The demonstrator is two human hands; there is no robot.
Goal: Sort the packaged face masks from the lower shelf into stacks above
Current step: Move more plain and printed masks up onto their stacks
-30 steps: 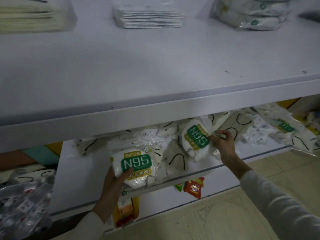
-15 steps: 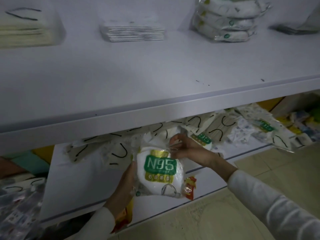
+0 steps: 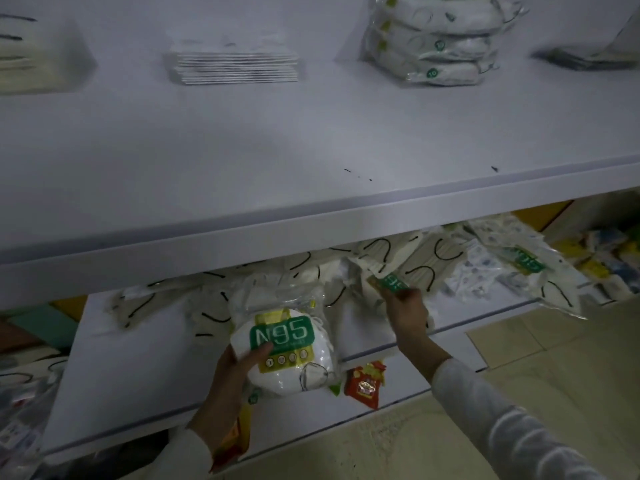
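Observation:
My left hand (image 3: 231, 372) grips a clear packet of white N95 masks (image 3: 287, 348) with a green label, held in front of the lower shelf (image 3: 138, 368). My right hand (image 3: 407, 308) reaches under the upper shelf and pinches a second N95 packet (image 3: 391, 282) lying in the heap of loose mask packets (image 3: 311, 278). On the upper shelf (image 3: 311, 140) stand a stack of N95 packets (image 3: 433, 43), a stack of flat white packets (image 3: 235, 62) and a stack of cream masks (image 3: 38, 60) at the far left.
A dark flat pile (image 3: 585, 57) lies at the upper shelf's far right. More mask packets (image 3: 519, 268) spread along the lower shelf to the right. Red and yellow snack packets (image 3: 363, 382) hang below its edge. Tiled floor (image 3: 519, 358) is at the lower right.
My left hand has kept the N95 packet and lowered it a little. My right hand let go of that packet's top and reached right to the second N95 packet in the heap.

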